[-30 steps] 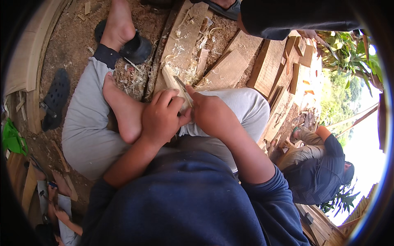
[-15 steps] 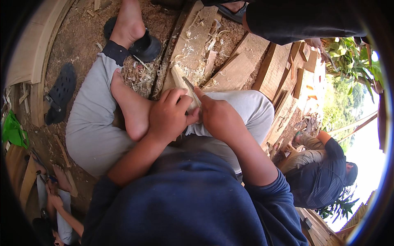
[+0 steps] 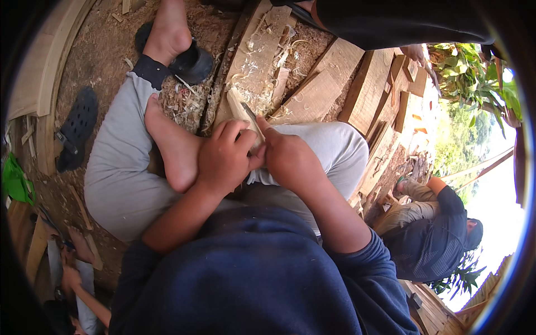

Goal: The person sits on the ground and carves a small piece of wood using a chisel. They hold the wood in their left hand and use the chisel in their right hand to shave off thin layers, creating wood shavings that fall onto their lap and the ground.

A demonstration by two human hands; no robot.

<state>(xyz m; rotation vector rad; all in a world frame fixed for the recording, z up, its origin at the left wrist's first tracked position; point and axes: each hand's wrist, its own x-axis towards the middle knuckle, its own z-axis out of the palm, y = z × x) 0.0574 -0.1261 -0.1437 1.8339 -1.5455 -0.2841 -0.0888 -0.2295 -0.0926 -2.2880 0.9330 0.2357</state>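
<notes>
Between my hands is a pale, narrow piece of wood (image 3: 238, 104), its far end pointing away from me over a shaving-strewn plank. My left hand (image 3: 228, 153) is closed around its near part, thumb toward the right hand. My right hand (image 3: 291, 155) grips a knife (image 3: 249, 112), whose handle the fingers hide. The index finger stretches forward along the blade, which lies against the right side of the wood. Both hands are close together, in front of my bent right knee.
Planks (image 3: 312, 100) with curled shavings lie ahead and to the right. My bare foot (image 3: 170, 142) rests left of my hands. Dark clogs (image 3: 80, 125) are on the ground. One person (image 3: 427, 240) sits at the right, another (image 3: 72, 273) at the lower left; dark-clothed legs (image 3: 385, 22) are at the top.
The whole view has shifted slightly left. My hands keep their grips on the wood and knife, with the blade still against the wood.
</notes>
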